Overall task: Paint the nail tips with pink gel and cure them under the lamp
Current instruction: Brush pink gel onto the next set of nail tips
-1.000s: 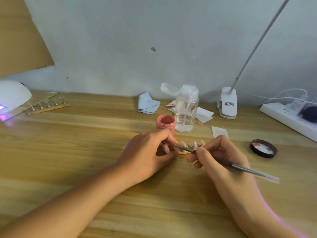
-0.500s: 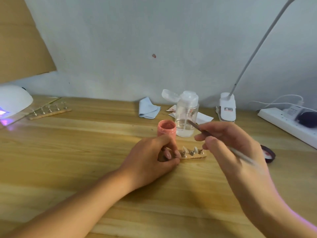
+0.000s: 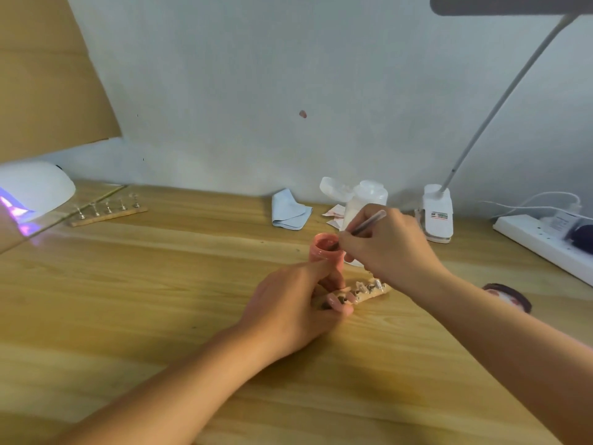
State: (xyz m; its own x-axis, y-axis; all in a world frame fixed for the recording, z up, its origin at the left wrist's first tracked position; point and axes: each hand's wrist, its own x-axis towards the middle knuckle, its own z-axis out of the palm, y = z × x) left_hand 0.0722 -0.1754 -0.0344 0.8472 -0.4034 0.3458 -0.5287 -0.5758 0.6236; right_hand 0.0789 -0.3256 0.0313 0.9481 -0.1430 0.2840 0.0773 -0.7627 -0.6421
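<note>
A small open pink gel jar (image 3: 322, 252) stands on the wooden table. My right hand (image 3: 390, 248) holds a thin metal-handled brush (image 3: 365, 225), its tip dipped into the jar. My left hand (image 3: 293, 305) pinches the left end of a wooden strip holding several nail tips (image 3: 369, 289), which lies just in front of the jar. The white curing lamp (image 3: 32, 189) sits at the far left, glowing purple underneath. A second wooden strip of nail stands (image 3: 107, 211) lies beside the lamp.
Behind the jar stand a clear pump bottle (image 3: 369, 195), a folded blue cloth (image 3: 288, 211), paper wipes and a white clip lamp base (image 3: 438, 213). A power strip (image 3: 542, 240) lies at the right edge. The jar's dark lid (image 3: 510, 300) lies beside my right forearm.
My right hand lifted the brush off the nail tips and carried it back and left to the jar, where its tip now dips in. My left hand stayed on the strip.
</note>
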